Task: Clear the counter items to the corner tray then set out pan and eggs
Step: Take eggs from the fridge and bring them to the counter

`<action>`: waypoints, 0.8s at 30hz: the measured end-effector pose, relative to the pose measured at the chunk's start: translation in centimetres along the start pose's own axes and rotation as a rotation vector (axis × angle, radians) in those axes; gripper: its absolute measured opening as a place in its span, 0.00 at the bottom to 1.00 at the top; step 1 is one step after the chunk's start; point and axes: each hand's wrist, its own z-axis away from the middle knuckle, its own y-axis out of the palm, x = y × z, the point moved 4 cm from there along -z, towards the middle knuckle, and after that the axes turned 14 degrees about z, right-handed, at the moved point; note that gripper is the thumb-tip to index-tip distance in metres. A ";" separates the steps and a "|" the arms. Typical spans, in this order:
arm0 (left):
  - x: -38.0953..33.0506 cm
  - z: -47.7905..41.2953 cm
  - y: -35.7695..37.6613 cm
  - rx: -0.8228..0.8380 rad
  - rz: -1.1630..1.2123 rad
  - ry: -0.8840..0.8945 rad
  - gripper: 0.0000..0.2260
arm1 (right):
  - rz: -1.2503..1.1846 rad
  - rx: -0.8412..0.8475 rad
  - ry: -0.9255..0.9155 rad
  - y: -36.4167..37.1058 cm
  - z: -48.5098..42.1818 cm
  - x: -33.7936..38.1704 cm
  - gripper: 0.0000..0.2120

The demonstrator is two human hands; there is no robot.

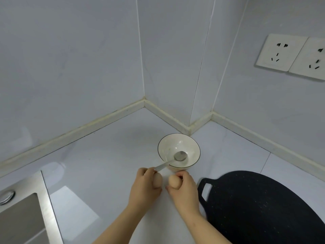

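A white bowl [190, 147] with a thin dark rim stands on the pale counter near the wall corner. A metal spoon [179, 156] rests in it, its handle sticking out toward my left hand. My left hand [144, 189] grips a tan egg [157, 180] and touches the spoon handle's end. Right beside it, my right hand [184, 191] is closed around a second tan egg [173, 180]. Both eggs are just in front of the bowl, low over the counter. A black speckled flat pan [255, 208] with a loop handle lies at the lower right.
A steel sink [26, 213] with a round fitting sits at the lower left. Tiled walls meet in a stepped corner behind the bowl. Two white wall sockets [295, 55] are at the upper right.
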 end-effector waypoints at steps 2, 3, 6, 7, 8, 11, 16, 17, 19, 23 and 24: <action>0.1 -0.2 0.0 0.006 -0.012 0.007 0.22 | 0.007 -0.020 -0.003 0.0 -0.1 0.0 0.17; 0.1 -0.2 0.0 0.007 -0.019 0.014 0.22 | 0.006 -0.022 0.000 0.0 -0.1 0.1 0.17; 0.2 -0.3 0.1 -0.003 -0.033 0.023 0.23 | 0.004 -0.014 0.018 0.2 -0.2 -0.1 0.18; 0.2 -0.2 0.1 -0.004 -0.034 0.022 0.23 | 0.007 -0.009 0.021 0.2 -0.2 -0.2 0.18; 0.3 -0.2 0.2 -0.004 -0.036 0.021 0.23 | 0.010 -0.004 0.021 0.3 -0.2 -0.2 0.18; 0.5 -0.2 0.2 -0.008 -0.040 0.015 0.23 | 0.013 0.002 0.016 0.2 -0.1 -0.3 0.18; 0.7 -0.2 0.0 -0.019 -0.024 0.026 0.24 | -0.009 0.028 0.030 0.0 -0.1 -0.5 0.22; 0.7 -0.2 0.0 -0.018 -0.022 0.026 0.24 | -0.018 0.029 0.033 0.0 -0.1 -0.5 0.23; 0.7 -0.3 0.0 -0.007 -0.028 0.015 0.26 | -0.025 0.026 0.040 -0.1 -0.1 -0.5 0.25; 0.6 0.0 -0.1 0.024 -0.038 -0.006 0.29 | -0.027 0.062 0.049 -0.3 0.3 -0.6 0.29; 0.6 0.0 0.0 0.031 -0.041 -0.011 0.30 | -0.022 0.077 0.052 -0.3 0.4 -0.7 0.29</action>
